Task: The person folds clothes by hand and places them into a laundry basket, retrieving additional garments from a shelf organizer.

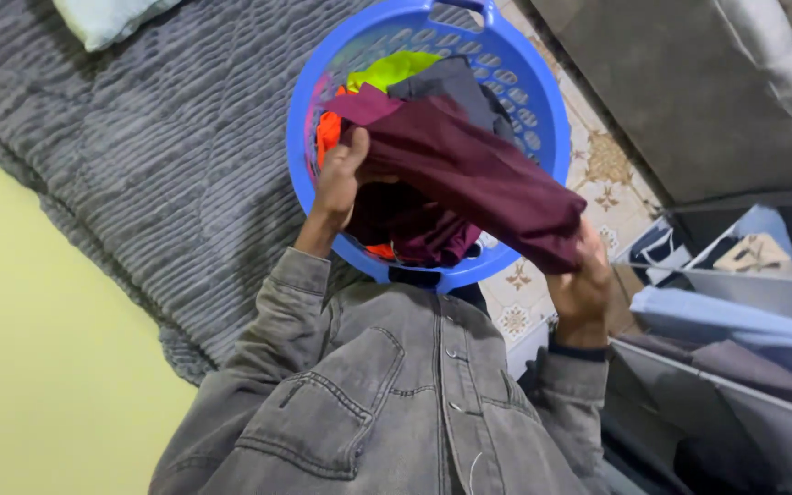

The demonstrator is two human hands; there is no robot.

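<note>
While the head camera looks straight down a grey denim jacket [387, 403], both hands are up at a round blue laundry basket [543, 101] with a perforated wall. A maroon garment [478, 174] stretches across the basket's mouth from upper left to lower right, and it is the piece held by both hands. On the left side of the picture, the left hand [339, 179] is clenched on the garment's bunched upper end, thumb over the cloth, just inside the basket's left rim. On the right side, the right hand [581, 284] pinches the garment's lower corner, outside the basket's near right rim and above the patterned floor tiles [611, 170].

Under the maroon cloth lie other clothes: a lime-green piece [394, 69] and a dark grey piece [456, 82] toward the far wall, an orange one [327, 133] against the left wall, and more dark purple cloth low in the middle. The basket's near rim is close to the jacket's collar.

Left of the basket spreads a grey ribbed blanket [139, 156], its edge running diagonally beside a pale yellow surface [38, 367]; a light pillow [107, 18] lies at the top edge. Open blanket lies just beside the left hand. To the right, the strip of tiles is narrow, bounded by a dark grey block [680, 101] and, lower, shelves with folded clothes [735, 321] near the right hand.
</note>
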